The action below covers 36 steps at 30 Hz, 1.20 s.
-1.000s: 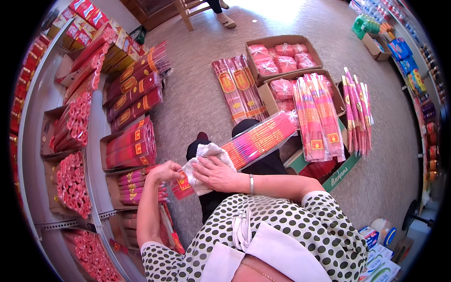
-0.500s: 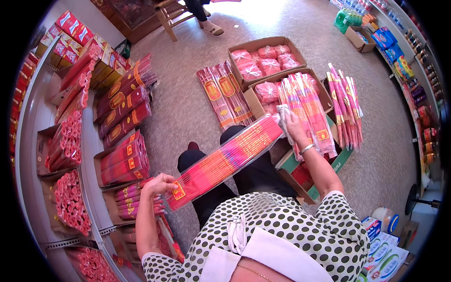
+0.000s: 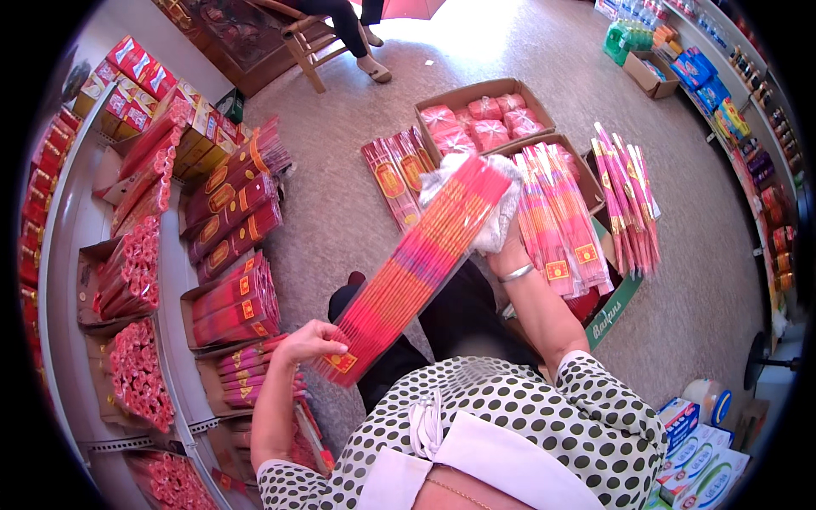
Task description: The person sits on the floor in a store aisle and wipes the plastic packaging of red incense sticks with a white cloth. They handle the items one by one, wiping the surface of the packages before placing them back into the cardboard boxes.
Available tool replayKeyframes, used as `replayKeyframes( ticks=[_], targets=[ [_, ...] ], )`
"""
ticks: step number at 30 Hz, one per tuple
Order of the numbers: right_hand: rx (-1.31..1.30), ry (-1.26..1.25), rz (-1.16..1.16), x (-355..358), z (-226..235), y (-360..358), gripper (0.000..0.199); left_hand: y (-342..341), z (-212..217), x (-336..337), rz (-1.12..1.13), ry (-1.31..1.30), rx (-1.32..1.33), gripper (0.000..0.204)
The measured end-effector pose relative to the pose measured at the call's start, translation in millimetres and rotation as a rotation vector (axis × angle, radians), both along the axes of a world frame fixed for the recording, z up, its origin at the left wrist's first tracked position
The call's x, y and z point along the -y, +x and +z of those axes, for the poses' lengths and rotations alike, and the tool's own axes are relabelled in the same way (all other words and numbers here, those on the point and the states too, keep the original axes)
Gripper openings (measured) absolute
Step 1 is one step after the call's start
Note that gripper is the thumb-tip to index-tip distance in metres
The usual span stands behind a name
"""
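Over dark trousers (image 3: pixel 463 319), hands (image 3: pixel 308 342) hold a pink packet (image 3: pixel 416 265) against cloth (image 3: pixel 496 228).

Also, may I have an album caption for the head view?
Left hand grips a long reddish packet; right hand holds whitish cloth beneath.

Wooden chair (image 3: pixel 300 32) at the top, green bottles (image 3: pixel 629 38) upper right

Left hand (image 3: pixel 313 342) pinches — right (image 3: pixel 509 252) perhaps curled.
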State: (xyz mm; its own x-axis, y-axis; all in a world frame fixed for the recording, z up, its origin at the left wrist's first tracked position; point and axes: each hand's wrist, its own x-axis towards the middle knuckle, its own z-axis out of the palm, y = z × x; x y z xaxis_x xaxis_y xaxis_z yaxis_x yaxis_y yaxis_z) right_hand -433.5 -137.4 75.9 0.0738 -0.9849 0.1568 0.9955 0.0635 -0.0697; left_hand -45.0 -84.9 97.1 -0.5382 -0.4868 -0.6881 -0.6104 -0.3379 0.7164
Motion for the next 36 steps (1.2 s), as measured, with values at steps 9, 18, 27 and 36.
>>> replayKeyframes(
  ticks=[9,18,27,36],
  targets=[
    [0.053,-0.187,0.295,-25,89,66,0.044,-94,26,-9,0.447,-0.259,-0.310,0.009],
    [-0.211,0.016,0.206,-49,27,67,0.042,-120,37,-25,0.636,-0.531,-0.461,0.008],
    [-0.869,0.029,-0.074,-64,42,65,0.025,-114,15,-49,0.588,-0.600,-0.331,0.010],
    [-0.972,-0.043,0.005,-87,36,75,0.026,-92,18,-43,0.365,-0.196,-0.454,0.015]
  ],
)
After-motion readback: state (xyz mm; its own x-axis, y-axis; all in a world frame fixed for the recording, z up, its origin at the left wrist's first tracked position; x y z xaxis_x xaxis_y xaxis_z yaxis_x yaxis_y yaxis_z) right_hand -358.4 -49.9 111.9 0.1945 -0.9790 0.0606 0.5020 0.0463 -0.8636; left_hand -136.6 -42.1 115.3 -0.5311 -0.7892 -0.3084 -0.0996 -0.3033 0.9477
